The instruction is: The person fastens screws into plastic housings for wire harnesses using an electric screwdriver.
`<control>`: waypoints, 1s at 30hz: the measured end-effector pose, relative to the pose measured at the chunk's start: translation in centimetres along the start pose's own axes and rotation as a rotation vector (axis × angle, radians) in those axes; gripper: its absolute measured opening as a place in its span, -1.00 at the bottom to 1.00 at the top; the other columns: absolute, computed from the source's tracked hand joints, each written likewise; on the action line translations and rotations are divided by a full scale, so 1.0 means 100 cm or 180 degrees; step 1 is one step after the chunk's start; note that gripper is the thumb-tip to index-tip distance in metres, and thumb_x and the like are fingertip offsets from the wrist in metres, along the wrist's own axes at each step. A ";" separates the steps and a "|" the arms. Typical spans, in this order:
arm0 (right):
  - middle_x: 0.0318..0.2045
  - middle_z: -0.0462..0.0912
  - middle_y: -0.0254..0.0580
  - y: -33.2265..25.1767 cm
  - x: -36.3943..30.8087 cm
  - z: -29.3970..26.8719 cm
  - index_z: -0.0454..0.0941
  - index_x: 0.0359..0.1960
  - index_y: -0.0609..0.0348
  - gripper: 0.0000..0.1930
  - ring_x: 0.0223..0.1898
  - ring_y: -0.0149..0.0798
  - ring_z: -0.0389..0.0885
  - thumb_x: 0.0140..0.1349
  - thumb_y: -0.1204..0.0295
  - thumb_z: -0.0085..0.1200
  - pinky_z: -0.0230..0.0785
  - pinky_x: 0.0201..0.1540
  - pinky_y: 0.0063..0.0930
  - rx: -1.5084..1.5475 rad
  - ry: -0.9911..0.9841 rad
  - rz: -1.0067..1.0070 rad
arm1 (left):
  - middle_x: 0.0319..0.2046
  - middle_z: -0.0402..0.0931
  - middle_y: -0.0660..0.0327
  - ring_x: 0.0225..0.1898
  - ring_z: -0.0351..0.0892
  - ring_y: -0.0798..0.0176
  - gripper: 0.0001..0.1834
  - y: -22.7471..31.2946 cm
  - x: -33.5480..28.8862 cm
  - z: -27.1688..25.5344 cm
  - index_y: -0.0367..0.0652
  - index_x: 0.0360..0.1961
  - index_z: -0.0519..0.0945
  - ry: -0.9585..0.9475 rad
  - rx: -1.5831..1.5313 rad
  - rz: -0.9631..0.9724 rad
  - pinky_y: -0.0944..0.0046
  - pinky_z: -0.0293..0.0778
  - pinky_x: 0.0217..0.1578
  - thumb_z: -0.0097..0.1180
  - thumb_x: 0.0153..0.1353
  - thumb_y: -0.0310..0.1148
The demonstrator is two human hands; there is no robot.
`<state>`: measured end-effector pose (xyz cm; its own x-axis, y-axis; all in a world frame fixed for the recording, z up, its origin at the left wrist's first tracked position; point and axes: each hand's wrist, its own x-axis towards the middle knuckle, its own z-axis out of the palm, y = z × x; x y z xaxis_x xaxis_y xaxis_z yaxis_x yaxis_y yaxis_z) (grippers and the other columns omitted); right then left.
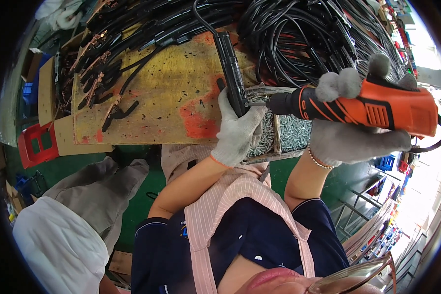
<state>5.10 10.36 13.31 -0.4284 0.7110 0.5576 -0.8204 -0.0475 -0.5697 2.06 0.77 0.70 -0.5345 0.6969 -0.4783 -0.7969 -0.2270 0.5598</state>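
Note:
My left hand [237, 132], in a grey-white glove, is closed round the near end of a black tubular handle [230, 71]. A black cable runs out of the handle's far end. My gloved right hand [357, 139] grips an orange and black power screwdriver [377, 109], its fingers wrapped over the top of the body. The screwdriver lies nearly level, pointing left. Its thin bit [257, 103] reaches the side of the handle near my left fingers; whether a screw sits at its tip I cannot tell. Below the bit stands a divided box of small silver screws [293, 133].
A worn yellow board [152, 93] with red paint patches forms the work surface. Black handles with copper ends [113, 109] lie on its left. Coiled black cables [279, 44] pile up at the back right. Another person [63, 240] is close at my left, beside a red frame [36, 145].

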 end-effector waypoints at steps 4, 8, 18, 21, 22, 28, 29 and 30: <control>0.17 0.38 -0.09 -0.014 0.006 -0.023 0.24 0.28 -0.10 -0.39 -0.33 -0.30 0.40 0.23 0.00 0.00 0.32 -0.41 -0.40 0.0207 -0.0971 0.0252 | -0.42 0.37 0.25 -0.64 0.41 0.41 -0.31 0.001 0.002 -0.001 0.07 0.24 -0.01 -0.0030 0.0011 0.0001 0.42 0.42 -0.67 0.02 0.17 -0.61; 0.13 0.41 -0.10 -0.016 0.001 -0.023 0.25 0.28 -0.08 -0.36 -0.33 -0.27 0.41 0.19 -0.02 0.02 0.32 -0.37 -0.39 -0.0055 -0.0651 0.0173 | -0.42 0.37 0.21 -0.65 0.42 0.37 -0.30 0.001 0.001 -0.001 0.01 0.25 -0.02 -0.0015 -0.0028 0.0046 0.40 0.43 -0.67 -0.02 0.15 -0.63; 0.02 0.46 -0.19 -0.015 0.013 -0.026 0.36 0.16 0.03 -0.36 -0.34 -0.31 0.37 0.11 -0.05 0.09 0.32 -0.31 -0.37 0.0496 -0.0941 0.0627 | -0.44 0.38 0.25 -0.66 0.39 0.42 -0.19 0.005 -0.002 0.000 0.05 0.30 -0.13 -0.0106 0.0073 -0.0117 0.41 0.39 -0.71 0.06 0.15 -0.60; 0.00 0.46 -0.19 -0.004 0.004 -0.005 0.30 0.19 0.01 -0.43 -0.43 -0.39 0.36 0.14 0.22 0.15 0.34 -0.44 -0.45 -0.0032 0.0052 0.0062 | -0.43 0.38 0.25 -0.66 0.39 0.43 -0.18 0.004 0.000 0.003 0.03 0.31 -0.13 -0.0052 0.0031 -0.0096 0.42 0.37 -0.71 0.06 0.15 -0.60; 0.00 0.46 -0.19 -0.002 0.002 -0.006 0.30 0.19 0.01 -0.43 -0.43 -0.39 0.36 0.14 0.22 0.15 0.34 -0.44 -0.45 -0.0020 0.0035 0.0082 | -0.42 0.38 0.25 -0.66 0.40 0.43 -0.18 0.003 0.001 0.002 0.03 0.31 -0.12 0.0006 -0.0040 -0.0061 0.43 0.37 -0.71 0.06 0.15 -0.61; -0.09 0.44 -0.03 0.005 -0.008 -0.001 0.04 0.32 0.07 -0.17 -0.64 -0.34 0.43 -0.06 0.83 -0.02 0.37 -0.70 -0.54 -0.1104 0.0090 -0.0499 | -0.40 0.45 0.26 -0.69 0.36 0.49 -0.17 0.000 0.002 0.002 -0.08 0.29 -0.13 0.0126 0.0065 0.0012 0.48 0.30 -0.75 0.15 0.16 -0.51; -0.09 0.43 -0.02 0.001 -0.007 -0.002 0.03 0.32 0.07 -0.17 -0.63 -0.34 0.44 -0.06 0.82 -0.02 0.37 -0.69 -0.53 -0.1049 0.0196 -0.0308 | -0.40 0.45 0.26 -0.69 0.36 0.49 -0.17 0.000 0.002 0.002 -0.08 0.30 -0.14 0.0134 0.0053 0.0027 0.48 0.30 -0.75 0.15 0.16 -0.51; -0.08 0.42 0.00 -0.001 -0.007 -0.003 0.01 0.33 0.07 -0.16 -0.62 -0.33 0.45 -0.05 0.82 -0.03 0.38 -0.68 -0.51 -0.0985 0.0295 -0.0117 | -0.40 0.45 0.26 -0.69 0.36 0.49 -0.17 0.000 0.002 0.002 -0.08 0.30 -0.14 0.0123 0.0047 0.0041 0.48 0.30 -0.75 0.15 0.16 -0.51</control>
<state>5.60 10.08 12.86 -0.3528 0.7698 0.5319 -0.6746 0.1847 -0.7147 2.00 1.04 0.73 -0.5553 0.6672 -0.4965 -0.7859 -0.2257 0.5757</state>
